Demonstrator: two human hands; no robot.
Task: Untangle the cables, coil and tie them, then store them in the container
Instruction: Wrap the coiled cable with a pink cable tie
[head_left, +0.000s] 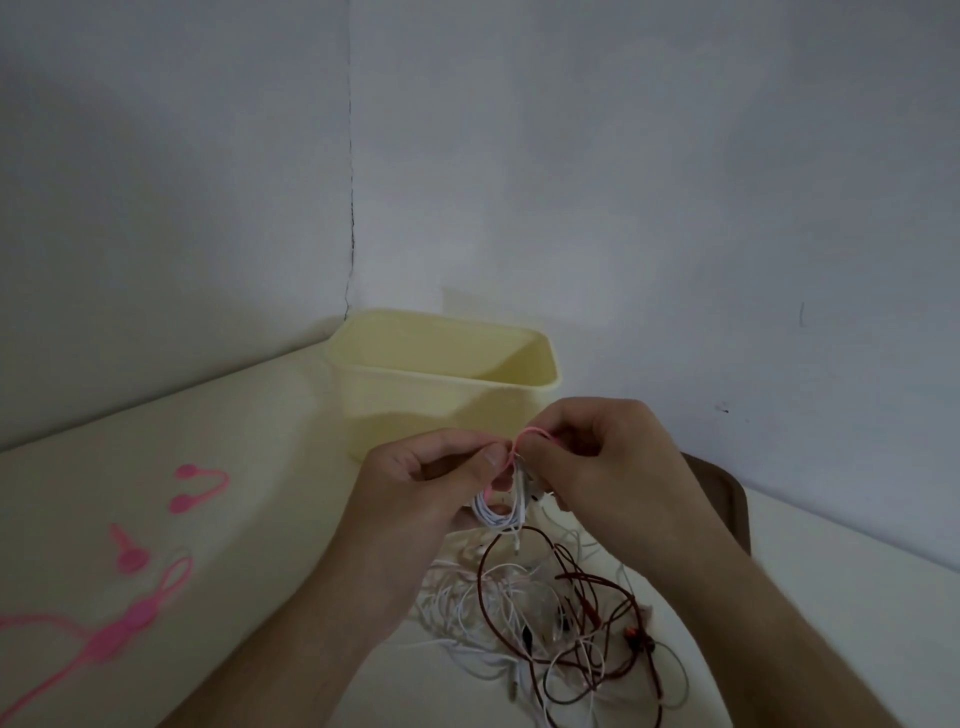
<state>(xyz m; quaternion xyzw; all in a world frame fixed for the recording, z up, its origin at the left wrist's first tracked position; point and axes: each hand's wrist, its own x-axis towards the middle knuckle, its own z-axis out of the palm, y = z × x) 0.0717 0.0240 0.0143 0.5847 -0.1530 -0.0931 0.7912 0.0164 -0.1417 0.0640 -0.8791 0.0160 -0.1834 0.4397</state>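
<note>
Hands: left hand and right hand pinch a thin pink rubbery tie around a coiled white cable.
Container: smooth pale-yellow plastic tub.
Surface: cream table, grey walls.

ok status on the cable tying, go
Left hand, right hand pinching pink tie round white coil. Bin behind hands. Tangle left on table.

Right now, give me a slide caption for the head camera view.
Both hands, left hand and right hand, fasten a pink tie around a coiled white cable before the yellow container.
</note>
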